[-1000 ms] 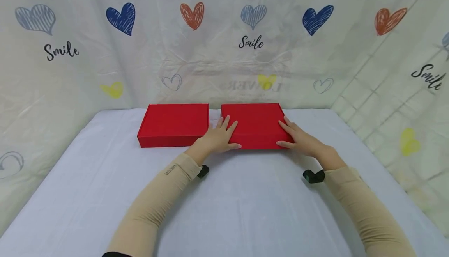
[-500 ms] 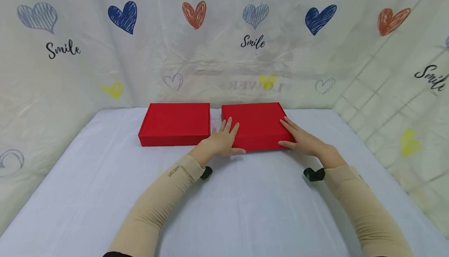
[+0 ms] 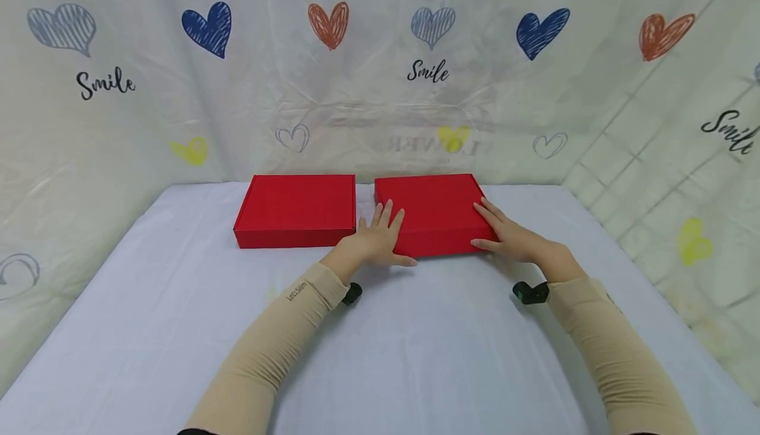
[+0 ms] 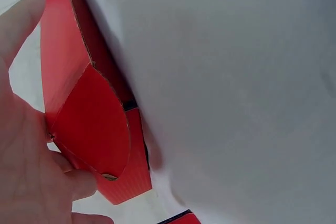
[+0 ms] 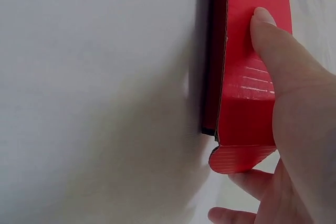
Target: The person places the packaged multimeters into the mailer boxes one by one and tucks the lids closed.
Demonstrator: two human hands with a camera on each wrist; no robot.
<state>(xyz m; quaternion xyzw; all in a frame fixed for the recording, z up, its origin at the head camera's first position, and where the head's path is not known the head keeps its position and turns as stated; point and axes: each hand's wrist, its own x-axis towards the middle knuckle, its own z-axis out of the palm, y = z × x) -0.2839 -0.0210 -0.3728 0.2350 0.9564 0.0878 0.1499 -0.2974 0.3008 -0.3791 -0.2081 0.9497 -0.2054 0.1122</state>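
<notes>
Two flat red cardboard boxes lie at the back of the table. Both hands are at the right-hand box (image 3: 436, 207). My left hand (image 3: 369, 242) holds its front left corner, thumb along the front and fingers over the side. At the front right corner, my right hand (image 3: 516, 237) grips with the thumb (image 5: 270, 35) on the front panel and fingers behind the side. In the left wrist view the lid's front flap (image 4: 63, 45) and its rounded side tab (image 4: 100, 129) stand out from the box wall. A similar tab (image 5: 239, 158) juts out in the right wrist view.
The second red box (image 3: 297, 204) stands shut just left of the held one, with a narrow gap between. A white cloth covers the table (image 3: 404, 356). Close behind the boxes hangs a pale curtain (image 3: 368, 92) printed with hearts.
The lid's front edge on the right-hand box has come slightly up and toward me. My left hand has shifted a little right and nearer with it; the right hand barely moved.
</notes>
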